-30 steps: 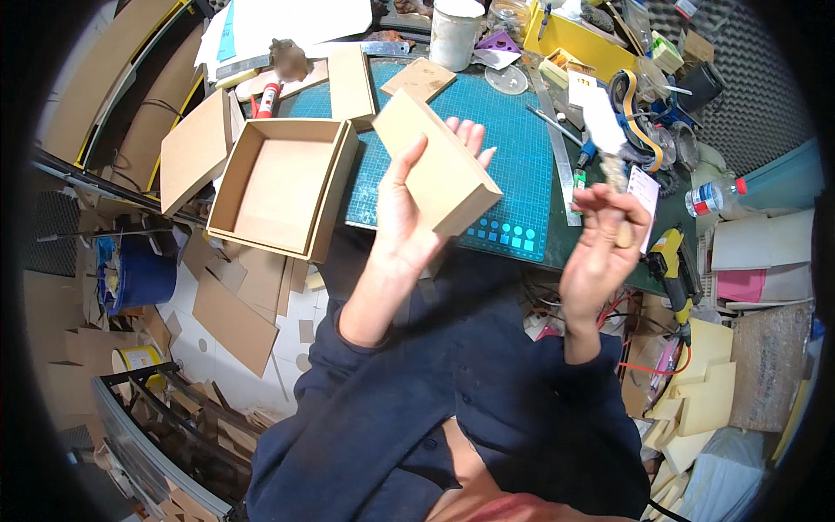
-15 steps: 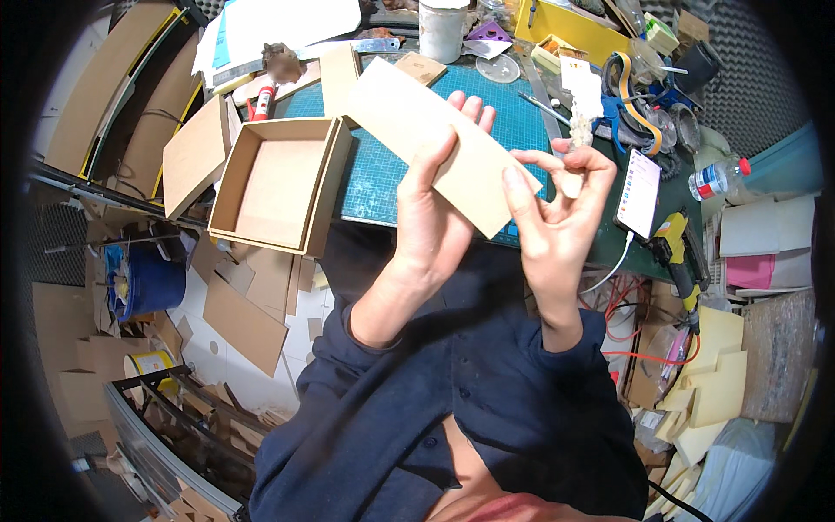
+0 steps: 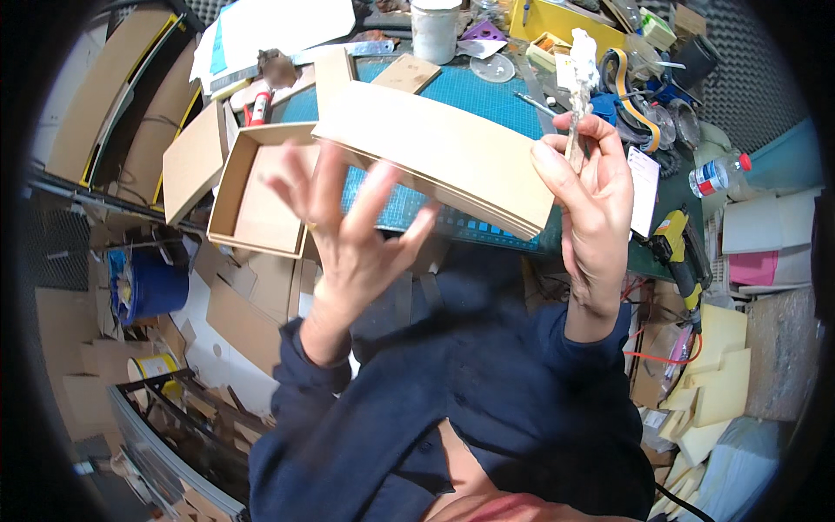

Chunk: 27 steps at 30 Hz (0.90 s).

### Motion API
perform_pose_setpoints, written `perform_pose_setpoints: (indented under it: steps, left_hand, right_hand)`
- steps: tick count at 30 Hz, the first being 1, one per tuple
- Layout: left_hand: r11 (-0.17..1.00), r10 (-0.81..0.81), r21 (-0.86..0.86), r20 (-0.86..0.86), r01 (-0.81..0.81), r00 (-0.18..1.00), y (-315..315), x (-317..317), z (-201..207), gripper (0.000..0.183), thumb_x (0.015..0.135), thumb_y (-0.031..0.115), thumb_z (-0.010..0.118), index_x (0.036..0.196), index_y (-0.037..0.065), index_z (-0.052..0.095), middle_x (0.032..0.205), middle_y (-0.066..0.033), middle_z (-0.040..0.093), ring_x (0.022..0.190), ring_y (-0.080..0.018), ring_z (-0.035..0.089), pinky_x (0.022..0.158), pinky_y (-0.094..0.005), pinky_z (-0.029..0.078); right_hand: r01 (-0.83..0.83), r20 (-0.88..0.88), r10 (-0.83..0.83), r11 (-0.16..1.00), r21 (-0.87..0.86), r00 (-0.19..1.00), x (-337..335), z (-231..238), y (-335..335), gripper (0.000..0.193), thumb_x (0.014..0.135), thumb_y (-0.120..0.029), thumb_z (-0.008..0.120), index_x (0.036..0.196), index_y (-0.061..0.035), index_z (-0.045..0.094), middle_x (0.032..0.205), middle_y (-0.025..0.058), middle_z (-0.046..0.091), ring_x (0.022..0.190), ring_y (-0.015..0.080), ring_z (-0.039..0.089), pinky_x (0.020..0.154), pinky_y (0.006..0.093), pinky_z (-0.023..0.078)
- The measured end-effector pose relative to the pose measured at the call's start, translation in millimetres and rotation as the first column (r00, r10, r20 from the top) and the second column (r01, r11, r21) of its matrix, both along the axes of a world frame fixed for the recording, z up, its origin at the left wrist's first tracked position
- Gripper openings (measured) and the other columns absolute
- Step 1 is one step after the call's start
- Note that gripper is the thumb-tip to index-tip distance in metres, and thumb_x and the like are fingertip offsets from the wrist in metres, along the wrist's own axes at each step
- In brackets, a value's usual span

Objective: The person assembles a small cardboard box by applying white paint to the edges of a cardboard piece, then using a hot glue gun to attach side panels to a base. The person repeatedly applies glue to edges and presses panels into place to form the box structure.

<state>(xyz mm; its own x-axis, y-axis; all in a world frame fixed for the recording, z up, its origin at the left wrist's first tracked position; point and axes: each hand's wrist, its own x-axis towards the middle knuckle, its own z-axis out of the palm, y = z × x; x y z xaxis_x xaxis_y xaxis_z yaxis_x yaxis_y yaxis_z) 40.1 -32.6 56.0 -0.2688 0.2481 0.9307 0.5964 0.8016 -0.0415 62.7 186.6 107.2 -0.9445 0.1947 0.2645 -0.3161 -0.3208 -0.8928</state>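
My right hand (image 3: 596, 187) pinches the right end of a long pale fiberboard piece (image 3: 435, 139), its thumb on top. The piece's near edge shows stepped layers. Between the same hand's fingers a thin stick stands upright, its tip (image 3: 582, 65) caked in whitish, lumpy material. My left hand (image 3: 352, 235), blurred, has its fingers spread just below the piece's left end; I cannot tell whether any finger touches it. Behind the left fingers an open square fiberboard box (image 3: 270, 187) sits at the table's left edge, a square board (image 3: 196, 165) leaning beside it.
A teal cutting mat (image 3: 470, 91) covers the table. Toward the back are a white tub (image 3: 433, 33), a metal ruler (image 3: 374, 47) and small board pieces. On the right lie a phone (image 3: 642, 193), a respirator (image 3: 683, 126), a plastic bottle (image 3: 719, 176) and a yellow-black tool (image 3: 674, 239).
My left hand has let go of the fiberboard piece and moved left, fingers spreading. My right hand has taken its right end and moved right and up; the stick now points upward.
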Motion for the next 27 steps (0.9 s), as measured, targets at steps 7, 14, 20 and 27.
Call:
perform_pose_setpoints:
  steps: [7,14,20,27]
  left_hand:
    - [0.966,-0.157,-0.166,0.23,0.198,0.96,2,-4,42,0.049,0.074,0.005,0.072,0.122,0.015,0.07,0.114,-0.0019,0.072,0.112,-0.02,0.067,0.096,-0.0376,0.051]
    - [0.81,-0.58,0.395,0.44,0.433,0.685,-9,-1,22,0.054,0.072,0.003,0.082,0.124,0.001,0.065,0.117,-0.015,0.071,0.104,-0.026,0.07,0.088,-0.0332,0.057]
    - [0.737,-0.638,0.586,0.441,0.337,0.631,-4,-13,-4,0.06,0.07,0.007,0.084,0.127,0.009,0.066,0.117,-0.0103,0.072,0.096,-0.0163,0.069,0.071,-0.024,0.052]
    - [0.82,-0.532,0.464,0.399,0.335,0.747,0,-22,-3,0.059,0.068,0.0,0.08,0.125,0.007,0.066,0.118,-0.0125,0.071,0.105,-0.0243,0.07,0.087,-0.0322,0.056]
  right_hand:
    - [-0.12,-0.004,0.12,0.992,0.028,0.993,2,3,-10,0.041,0.087,0.002,0.072,0.117,-0.0006,0.044,0.114,0.0075,0.048,0.101,0.0112,0.054,0.088,0.024,0.048]
    - [0.28,-0.206,-0.231,0.927,0.251,0.951,15,-13,22,0.012,0.106,-0.017,0.05,0.104,-0.0047,0.051,0.091,0.0017,0.054,0.074,0.0055,0.053,0.065,0.02,0.046]
    - [0.393,-0.296,-0.308,0.871,0.295,0.904,49,-10,31,0.04,0.1,-0.004,0.052,0.133,-0.0088,0.03,0.09,0.0077,0.053,0.061,0.0075,0.048,0.05,0.0168,0.037]
    - [0.36,-0.32,-0.302,0.923,0.139,0.898,69,-8,42,0.023,0.091,-0.003,0.063,0.111,0.0036,0.054,0.085,0.0134,0.059,0.059,0.0124,0.058,0.053,0.0212,0.049]
